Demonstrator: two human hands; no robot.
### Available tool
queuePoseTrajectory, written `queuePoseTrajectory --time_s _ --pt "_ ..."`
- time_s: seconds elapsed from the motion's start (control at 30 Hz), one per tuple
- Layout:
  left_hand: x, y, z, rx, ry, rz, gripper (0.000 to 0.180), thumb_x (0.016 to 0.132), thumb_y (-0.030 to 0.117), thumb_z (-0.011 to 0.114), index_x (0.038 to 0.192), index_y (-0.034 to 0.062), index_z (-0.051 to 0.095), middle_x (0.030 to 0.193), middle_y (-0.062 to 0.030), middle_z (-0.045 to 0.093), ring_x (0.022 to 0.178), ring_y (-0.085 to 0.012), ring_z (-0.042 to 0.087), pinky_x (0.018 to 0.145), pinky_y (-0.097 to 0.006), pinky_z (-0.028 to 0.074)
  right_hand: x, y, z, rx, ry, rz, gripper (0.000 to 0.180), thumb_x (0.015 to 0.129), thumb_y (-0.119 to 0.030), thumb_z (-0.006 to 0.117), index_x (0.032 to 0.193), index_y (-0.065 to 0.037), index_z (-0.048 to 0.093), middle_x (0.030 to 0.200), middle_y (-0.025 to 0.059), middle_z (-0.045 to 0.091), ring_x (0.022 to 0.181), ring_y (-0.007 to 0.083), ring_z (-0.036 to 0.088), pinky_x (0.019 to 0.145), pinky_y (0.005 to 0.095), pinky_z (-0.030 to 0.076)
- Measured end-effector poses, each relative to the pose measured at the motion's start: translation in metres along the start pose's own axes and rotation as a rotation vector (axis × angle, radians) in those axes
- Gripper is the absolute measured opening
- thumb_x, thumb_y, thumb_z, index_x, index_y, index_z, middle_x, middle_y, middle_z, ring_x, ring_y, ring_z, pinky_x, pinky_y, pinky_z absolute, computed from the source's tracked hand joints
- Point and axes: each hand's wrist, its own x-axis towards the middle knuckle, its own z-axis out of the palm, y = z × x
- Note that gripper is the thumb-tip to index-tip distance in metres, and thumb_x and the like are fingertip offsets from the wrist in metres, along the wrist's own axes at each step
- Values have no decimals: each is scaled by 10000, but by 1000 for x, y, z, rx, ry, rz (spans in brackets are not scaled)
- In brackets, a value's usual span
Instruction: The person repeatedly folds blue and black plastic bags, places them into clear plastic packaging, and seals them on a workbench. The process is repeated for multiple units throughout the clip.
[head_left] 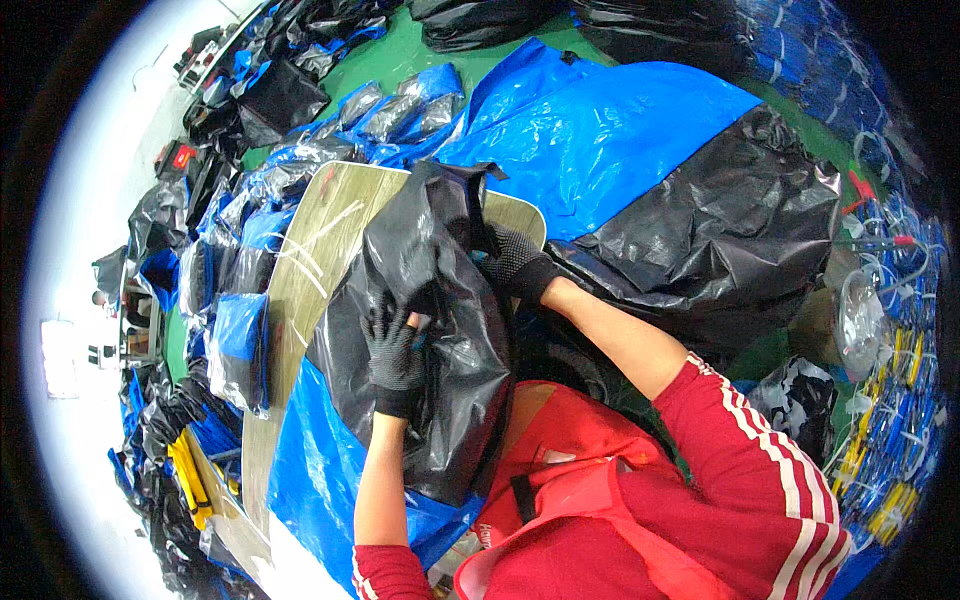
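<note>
A black and blue plastic sheet (pixel 440 400), creased and partly folded, lies over a wood-patterned board in front of me. My left hand (pixel 393 355), in a dark knit glove, rests on the sheet's black part with its fingers stretched out and the thumb apart. The bare thumb tip shows. At the sheet's far right edge, my right hand (pixel 515 265), gloved alike, has its fingers closed on the black material. Its fingertips are partly hidden by the fold.
The wood-patterned board (pixel 300 270) carries some white strips. Beyond it spreads a large blue and black sheet (pixel 610 120). Folded packs in clear wrap (pixel 240 340) line the left side. Bundles with blue and yellow parts (pixel 890 400) stand at the right, over green floor (pixel 345 68).
</note>
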Motion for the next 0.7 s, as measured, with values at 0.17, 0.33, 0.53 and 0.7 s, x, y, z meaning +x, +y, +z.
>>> queuePoseTrajectory --time_s 0.17,0.33,0.53,0.7 --pt "-13 11 17 -221 -94 -276 334 903 246 517 1135 18 595 1236 -206 557 1322 -418 332 1131 -602 116 3 -7 -34 -134 -126 82 455 813 -171 661 1232 -28 554 1057 189 663 982 315 641 870 385 487" --pt "-12 17 16 182 -249 -239 467 924 307 508 1289 17 501 1435 -205 387 1361 -402 277 1155 -550 64 4 -129 -41 -416 159 -650 467 801 -155 619 1236 -12 529 1140 202 594 1026 371 576 921 458 448" --pt "-31 24 -14 187 -389 -335 857 809 647 502 1453 109 326 1513 -161 288 1424 -352 179 1107 -579 49 64 -155 -8 -920 -943 -268 609 885 -545 462 1379 -189 461 1445 123 404 1353 253 341 1137 413 204" --pt "-56 14 -46 265 -457 -552 888 801 695 477 1469 138 298 1559 -138 189 1439 -387 116 1040 -715 55 71 34 9 -950 -287 -648 613 873 -628 430 1366 -269 491 1511 52 308 1409 269 217 1132 549 97"
